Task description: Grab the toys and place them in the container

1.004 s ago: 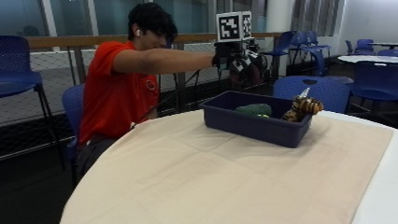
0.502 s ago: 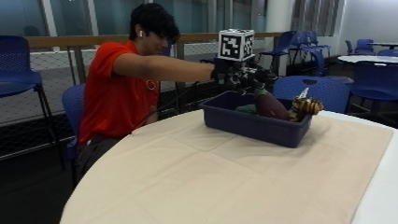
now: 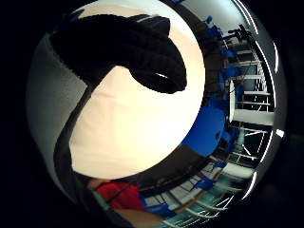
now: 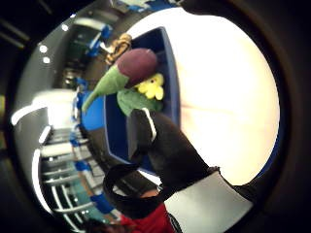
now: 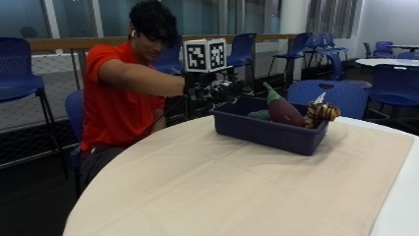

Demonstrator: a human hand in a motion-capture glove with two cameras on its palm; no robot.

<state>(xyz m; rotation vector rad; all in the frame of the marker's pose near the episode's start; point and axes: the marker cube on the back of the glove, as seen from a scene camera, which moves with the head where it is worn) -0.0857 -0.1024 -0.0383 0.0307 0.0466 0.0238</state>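
Toys: a plush eggplant (image 5: pixel 283 109), purple with a green stem, is standing tilted inside the container, its stem pointing up and toward the person; a striped tiger-like toy (image 5: pixel 320 112) is sitting just beside it at the far end, and a green toy (image 5: pixel 259 115) is peeking over the rim on the eggplant's other side. In the thumb-side palm view the eggplant (image 4: pixel 130 70) is lying next to a yellow flower-shaped toy (image 4: pixel 151 88) and a green one.

Container: the dark blue bin (image 5: pixel 268 132) is sitting on the table toward its far side, holding all the toys in sight.

Right hand: the gloved hand (image 5: pixel 213 90) is hanging in the air beside the bin's near end, clear of the rim. It is holding nothing; the little-finger-side palm view shows a black-gloved finger (image 3: pixel 142 52) curving loosely over bare cloth.

Table: a round table under a beige cloth (image 5: pixel 249 187) is carrying the bin.

Person: someone in a red shirt (image 5: pixel 118 98) is sitting at the table's edge, right arm reaching out level toward the bin.

Background: blue chairs (image 5: pixel 327 96) are standing behind the table.
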